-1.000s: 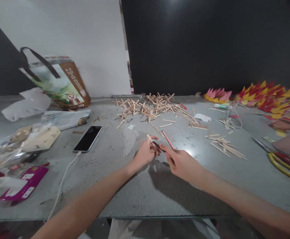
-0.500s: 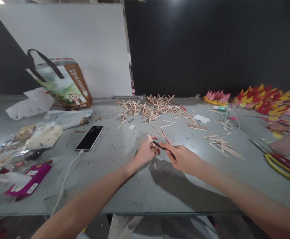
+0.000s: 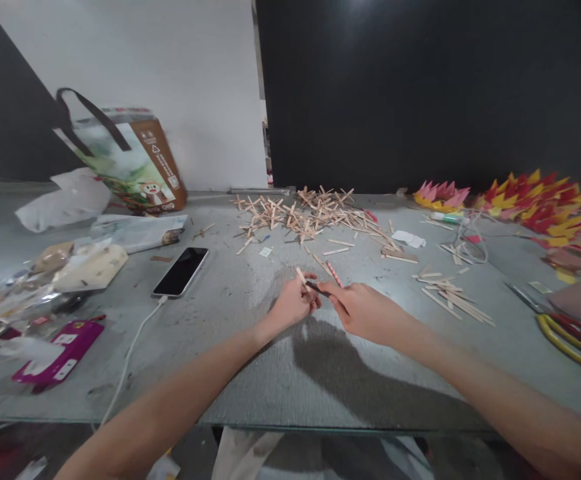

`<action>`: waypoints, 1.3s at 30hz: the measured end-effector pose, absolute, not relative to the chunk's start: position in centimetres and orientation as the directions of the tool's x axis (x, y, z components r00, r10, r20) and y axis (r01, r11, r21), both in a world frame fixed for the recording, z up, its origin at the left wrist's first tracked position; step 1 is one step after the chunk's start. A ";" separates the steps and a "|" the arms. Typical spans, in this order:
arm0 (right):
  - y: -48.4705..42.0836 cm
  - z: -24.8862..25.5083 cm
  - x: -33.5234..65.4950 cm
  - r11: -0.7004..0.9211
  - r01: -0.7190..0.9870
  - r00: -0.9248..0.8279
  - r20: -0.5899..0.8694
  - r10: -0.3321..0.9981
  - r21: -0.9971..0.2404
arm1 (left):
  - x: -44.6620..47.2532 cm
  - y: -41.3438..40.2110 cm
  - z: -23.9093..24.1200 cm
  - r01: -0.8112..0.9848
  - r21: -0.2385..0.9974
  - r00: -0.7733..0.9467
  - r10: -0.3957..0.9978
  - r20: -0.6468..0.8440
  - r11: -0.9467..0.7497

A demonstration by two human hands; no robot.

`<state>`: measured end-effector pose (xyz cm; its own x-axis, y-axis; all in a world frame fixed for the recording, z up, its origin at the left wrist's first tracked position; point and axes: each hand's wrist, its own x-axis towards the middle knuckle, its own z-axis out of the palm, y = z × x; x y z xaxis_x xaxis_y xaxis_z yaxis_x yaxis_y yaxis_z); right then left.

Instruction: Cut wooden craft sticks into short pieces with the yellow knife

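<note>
Near the table's middle, my left hand (image 3: pixel 291 301) pinches a short wooden craft stick (image 3: pixel 301 275) that points up and away. My right hand (image 3: pixel 368 312) is closed around a slim dark tool (image 3: pixel 316 288), whose tip meets the stick at my left fingers. What kind of tool it is I cannot make out. A red-and-white striped rod (image 3: pixel 334 274) juts up beyond the right fingers; whether the hand holds it is unclear. Farther back lies a heap of crossed craft sticks (image 3: pixel 295 217). Loose craft sticks (image 3: pixel 453 297) are scattered to the right.
Left on the grey table (image 3: pixel 250 393) are a phone (image 3: pixel 180 272) with a white cable, a purple pack (image 3: pixel 63 353), plastic bags and a printed carrier bag (image 3: pixel 130 163). To the right are scissors (image 3: pixel 568 340), a glue stick (image 3: pixel 448 218) and red-and-yellow paper crowns (image 3: pixel 535 203).
The view has tilted slightly, so most things sit a little shifted. Both hands keep nearly the same pose, with the dark tool still against the craft stick.
</note>
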<state>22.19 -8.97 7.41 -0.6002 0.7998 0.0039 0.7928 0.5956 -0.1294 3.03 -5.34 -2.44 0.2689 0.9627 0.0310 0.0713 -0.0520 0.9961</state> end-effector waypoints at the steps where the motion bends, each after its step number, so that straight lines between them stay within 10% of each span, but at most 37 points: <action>1: -9.2 6.9 22.3 0.592 0.794 -0.596 0.015 0.803 -0.138 | 3.0 -5.3 -2.5 0.075 0.996 0.270 0.962 0.025 -0.047; 39: -8.9 6.7 22.3 0.569 0.799 -0.575 0.026 0.818 -0.195 | 3.1 -5.7 -2.3 0.132 0.986 0.274 0.960 0.064 -0.104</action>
